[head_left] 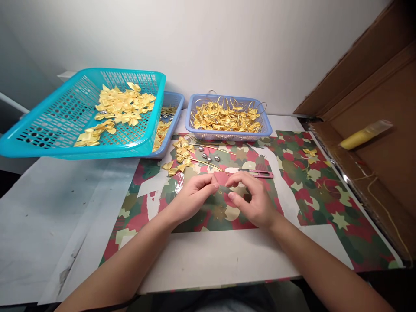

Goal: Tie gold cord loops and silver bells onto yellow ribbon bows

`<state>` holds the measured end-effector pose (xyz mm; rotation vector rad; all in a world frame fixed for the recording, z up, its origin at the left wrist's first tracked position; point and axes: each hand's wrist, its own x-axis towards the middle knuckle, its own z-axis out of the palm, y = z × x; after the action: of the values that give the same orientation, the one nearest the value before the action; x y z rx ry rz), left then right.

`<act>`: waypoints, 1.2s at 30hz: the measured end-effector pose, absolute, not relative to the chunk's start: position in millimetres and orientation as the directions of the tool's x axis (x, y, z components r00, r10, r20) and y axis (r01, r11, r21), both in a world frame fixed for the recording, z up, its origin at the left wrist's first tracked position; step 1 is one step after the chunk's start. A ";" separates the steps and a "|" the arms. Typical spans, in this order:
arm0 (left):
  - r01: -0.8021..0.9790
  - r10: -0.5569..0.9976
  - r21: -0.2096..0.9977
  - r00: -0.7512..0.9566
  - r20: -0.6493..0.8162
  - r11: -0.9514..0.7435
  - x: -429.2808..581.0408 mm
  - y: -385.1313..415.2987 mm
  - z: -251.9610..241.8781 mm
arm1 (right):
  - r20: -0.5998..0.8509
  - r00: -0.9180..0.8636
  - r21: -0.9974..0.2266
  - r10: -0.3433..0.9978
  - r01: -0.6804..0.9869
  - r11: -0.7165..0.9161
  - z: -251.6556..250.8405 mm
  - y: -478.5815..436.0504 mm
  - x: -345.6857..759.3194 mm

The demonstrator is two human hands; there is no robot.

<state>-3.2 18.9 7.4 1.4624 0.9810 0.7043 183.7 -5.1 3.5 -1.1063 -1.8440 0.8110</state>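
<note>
My left hand point(195, 195) and my right hand point(251, 197) meet over the patterned red and green paper point(325, 195), fingertips pinched together on a thin gold cord point(222, 185) that is barely visible between them. Just beyond my hands lie a few yellow ribbon bows point(180, 156), gold cords point(208, 162), small silver bells point(208, 157) and a pair of pink thread snips point(260, 174).
A turquoise basket point(48, 130) of yellow bows sits tilted at the left over a blue basket point(173, 112). Another blue basket point(266, 125) holds bows with gold loops. A cardboard box point(373, 151) with a yellow tube point(360, 136) stands at the right.
</note>
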 end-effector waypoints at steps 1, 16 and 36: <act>0.175 0.877 0.984 0.470 -0.101 0.020 -2.7 18.2 7.4 | 0.300 -0.279 -0.847 0.912 0.361 0.389 3.1 -5.4 181.7; 0.219 0.868 0.974 0.494 -0.060 -0.058 -0.3 17.0 2.5 | 0.161 -0.167 -0.976 0.973 0.122 0.183 -0.7 -13.2 160.1; 0.196 0.885 0.977 0.466 -0.017 -0.084 -0.5 16.5 6.4 | 0.161 -0.212 -0.916 0.964 0.331 0.226 -1.1 -6.5 175.3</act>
<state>-0.5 16.5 6.4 1.5769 0.9669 0.7569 175.3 -6.5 -1.1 -1.2182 -1.6973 0.9945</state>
